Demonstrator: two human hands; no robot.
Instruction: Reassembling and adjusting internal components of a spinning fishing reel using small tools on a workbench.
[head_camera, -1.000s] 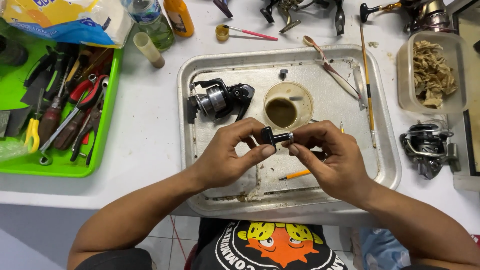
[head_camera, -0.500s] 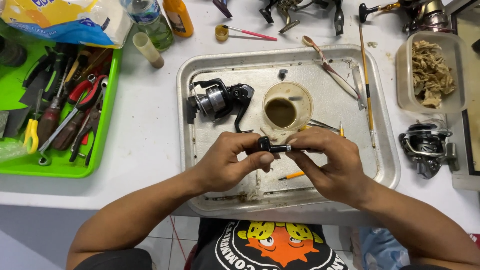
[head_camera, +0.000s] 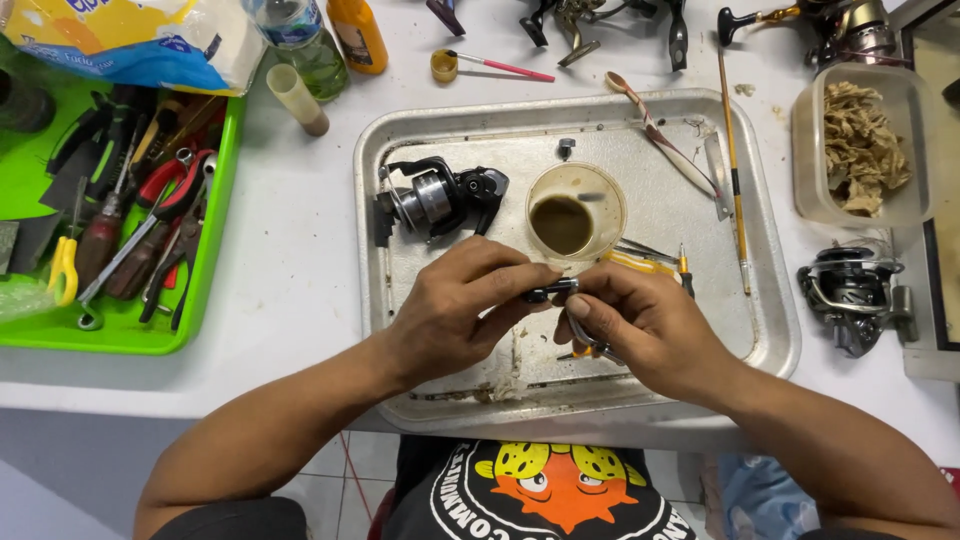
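Drawn closer together than half a second ago, over the near half of the metal tray (head_camera: 770, 330). Left hand (head_camera: 450, 310) pinching a small dark reel part (head_camera: 548, 293) at its left end; right hand (head_camera: 645, 330) pinching the other end with fingertips. Probably light, rigid, greasy and slippery, best gripped by both ends. Beyond: black fishing reel (head_camera: 440, 200), cup of brown liquid (head_camera: 575, 215), on a white tabletop (head_camera: 290, 260).

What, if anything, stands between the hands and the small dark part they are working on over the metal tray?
Nothing visible does: the left hand and right hand both pinch the small dark part directly, above the metal tray, just in front of the cup of dark liquid.
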